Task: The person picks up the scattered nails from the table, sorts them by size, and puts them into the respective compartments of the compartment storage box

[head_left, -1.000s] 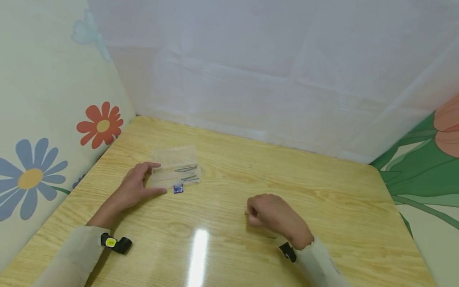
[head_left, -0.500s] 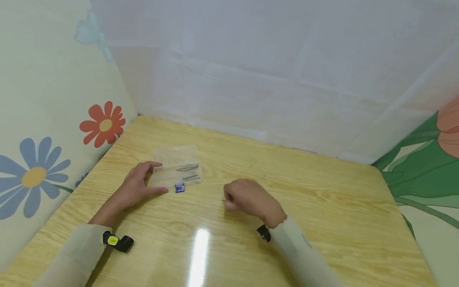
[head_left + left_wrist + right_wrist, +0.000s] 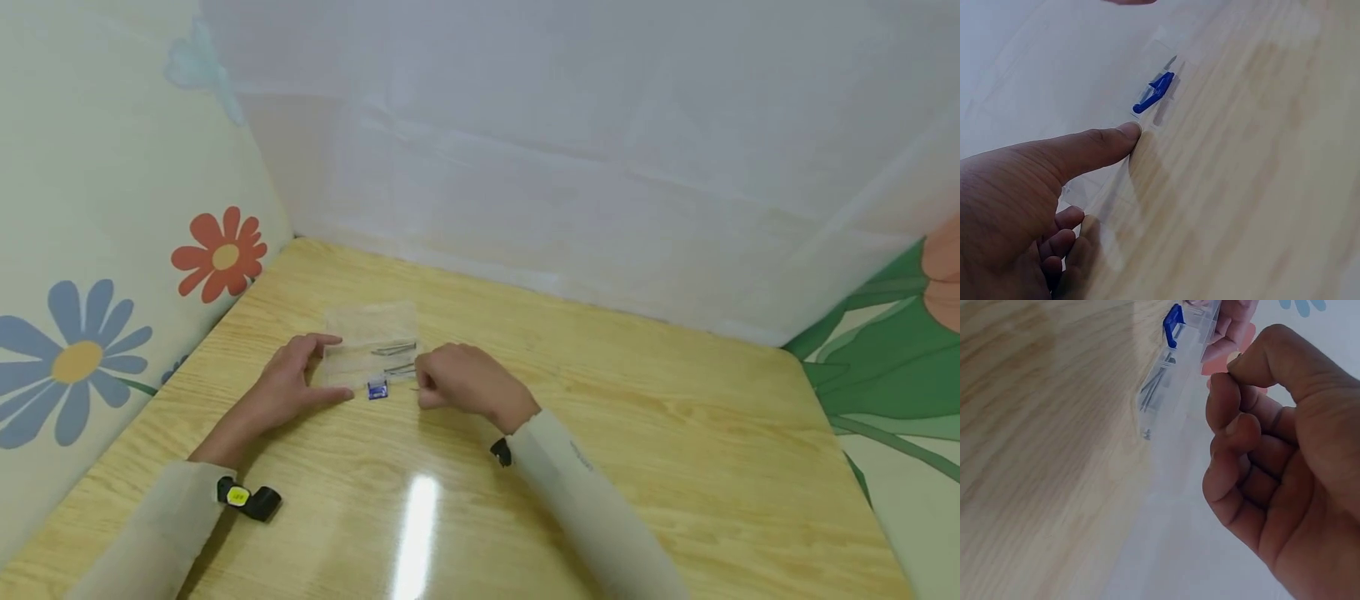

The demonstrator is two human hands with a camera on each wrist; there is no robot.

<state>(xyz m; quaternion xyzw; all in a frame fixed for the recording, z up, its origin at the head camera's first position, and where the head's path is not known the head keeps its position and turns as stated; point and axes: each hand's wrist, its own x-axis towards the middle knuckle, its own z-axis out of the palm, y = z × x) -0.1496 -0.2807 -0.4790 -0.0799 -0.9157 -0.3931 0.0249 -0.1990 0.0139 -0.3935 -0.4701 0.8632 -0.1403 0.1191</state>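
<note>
A clear plastic box [image 3: 352, 362] lies with its lid [image 3: 371, 321] folded back in the head view. Several thin grey nails [image 3: 393, 350] lie in its right part, and a blue latch [image 3: 377, 390] sticks out at the front. My left hand [image 3: 288, 379] holds the box's left end, thumb on the front edge and index finger toward the back edge. Beside the right end, my right hand [image 3: 468, 383] pinches a thin nail [image 3: 415, 389] between thumb and index finger; mostly it is hidden. In the right wrist view the other fingers [image 3: 1225, 481] are curled.
The wood-grain table [image 3: 637, 433] stretches to the right and front. A white sheet [image 3: 525, 167] rises behind it, and flowered panels [image 3: 75, 208] stand at the sides. Black wrist cameras [image 3: 262, 503] are strapped to both sleeves.
My right hand has moved left and away from me, from the table's right side to the box's right end, with the nail pinched. The left hand has stayed at the box.
</note>
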